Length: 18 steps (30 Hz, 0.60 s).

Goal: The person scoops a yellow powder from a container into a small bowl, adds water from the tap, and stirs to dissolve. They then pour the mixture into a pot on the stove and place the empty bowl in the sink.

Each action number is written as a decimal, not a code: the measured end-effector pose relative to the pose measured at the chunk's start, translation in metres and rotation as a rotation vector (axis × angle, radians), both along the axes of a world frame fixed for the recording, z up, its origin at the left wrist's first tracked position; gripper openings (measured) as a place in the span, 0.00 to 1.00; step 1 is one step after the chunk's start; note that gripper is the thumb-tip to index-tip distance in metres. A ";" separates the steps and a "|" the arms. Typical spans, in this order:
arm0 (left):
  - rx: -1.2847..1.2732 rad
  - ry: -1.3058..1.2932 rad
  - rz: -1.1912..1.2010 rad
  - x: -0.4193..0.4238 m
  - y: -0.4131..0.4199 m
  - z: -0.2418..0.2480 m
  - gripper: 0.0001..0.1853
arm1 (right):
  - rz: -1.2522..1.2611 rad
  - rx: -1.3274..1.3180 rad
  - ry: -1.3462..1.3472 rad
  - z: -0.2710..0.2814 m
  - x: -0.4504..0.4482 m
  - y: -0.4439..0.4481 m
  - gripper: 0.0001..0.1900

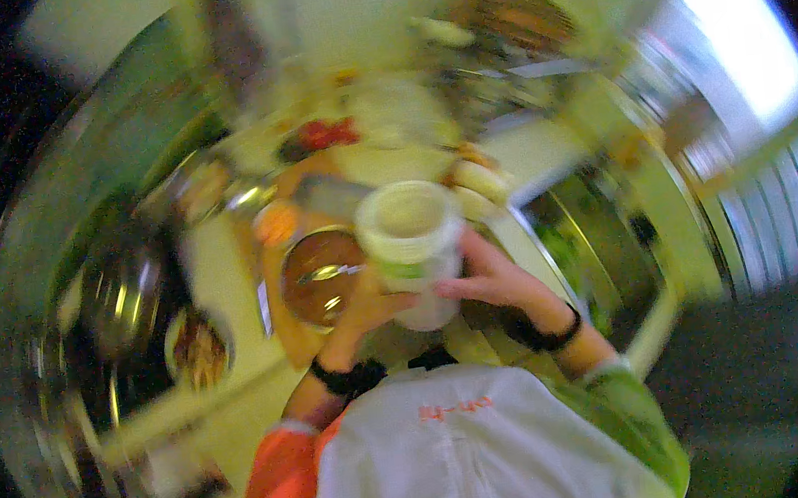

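Note:
Both my hands are around a white plastic tub (437,274) with a pale lid or rim and a green band, held in front of my chest. My left hand (359,316) touches its lower left side. The fingers of my right hand (497,269) wrap its right side. Beside the tub, to the left, a round bowl or pan (285,280) holds brown liquid or sauce. It stands on an orange-brown board (293,336). A round orange thing (277,222) sits just above the bowl. Strong blur hides finer detail.
To the right is a metal sink (613,251) with green leaves (558,242) in it. A plate (172,340) of brown food is at the left, next to a shiny metal pan (119,302). Farther back are a red item (328,133) and a brown woven basket (514,18).

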<state>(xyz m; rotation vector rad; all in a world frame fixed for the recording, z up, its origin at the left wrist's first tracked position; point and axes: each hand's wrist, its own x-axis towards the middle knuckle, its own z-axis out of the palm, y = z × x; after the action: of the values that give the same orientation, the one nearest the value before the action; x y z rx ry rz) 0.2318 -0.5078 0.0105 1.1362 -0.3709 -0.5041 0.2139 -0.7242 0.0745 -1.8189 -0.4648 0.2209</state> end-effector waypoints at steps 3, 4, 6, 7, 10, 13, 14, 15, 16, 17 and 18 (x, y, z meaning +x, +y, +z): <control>0.206 -0.400 0.131 0.002 -0.028 -0.003 0.50 | 0.113 0.242 0.317 -0.007 0.006 -0.027 0.44; 0.230 -0.439 0.285 -0.006 -0.035 -0.003 0.53 | 0.103 0.280 0.301 -0.011 0.002 -0.034 0.42; 0.355 -0.381 0.368 -0.017 -0.046 0.001 0.59 | 0.102 0.138 0.288 -0.021 0.008 -0.041 0.42; 0.291 -0.318 0.376 -0.024 -0.045 0.002 0.59 | 0.132 0.132 0.261 -0.028 0.009 -0.042 0.43; 0.122 -0.274 0.374 -0.032 -0.047 0.013 0.58 | 0.175 0.153 0.233 -0.035 0.016 -0.046 0.49; 0.082 -0.279 0.444 -0.041 -0.051 0.023 0.57 | 0.261 0.160 0.281 -0.029 0.022 -0.049 0.54; 0.086 -0.301 0.458 -0.044 -0.048 0.026 0.57 | 0.258 0.134 0.272 -0.027 0.021 -0.046 0.54; 0.095 -0.314 0.469 -0.048 -0.042 0.027 0.57 | 0.259 0.128 0.257 -0.025 0.020 -0.041 0.55; 0.110 -0.336 0.476 -0.052 -0.035 0.028 0.57 | 0.281 0.131 0.231 -0.023 0.019 -0.034 0.56; 0.131 -0.347 0.481 -0.057 -0.027 0.030 0.57 | 0.282 0.107 0.223 -0.022 0.017 -0.027 0.56; 0.153 -0.352 0.486 -0.063 -0.017 0.032 0.57 | 0.302 0.093 0.208 -0.021 0.016 -0.018 0.57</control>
<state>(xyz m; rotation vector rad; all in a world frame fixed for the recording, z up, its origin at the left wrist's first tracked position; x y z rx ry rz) 0.1686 -0.5253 0.0427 1.4136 -0.3472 0.1000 0.2298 -0.7418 0.0534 -1.6091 -0.5909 0.5804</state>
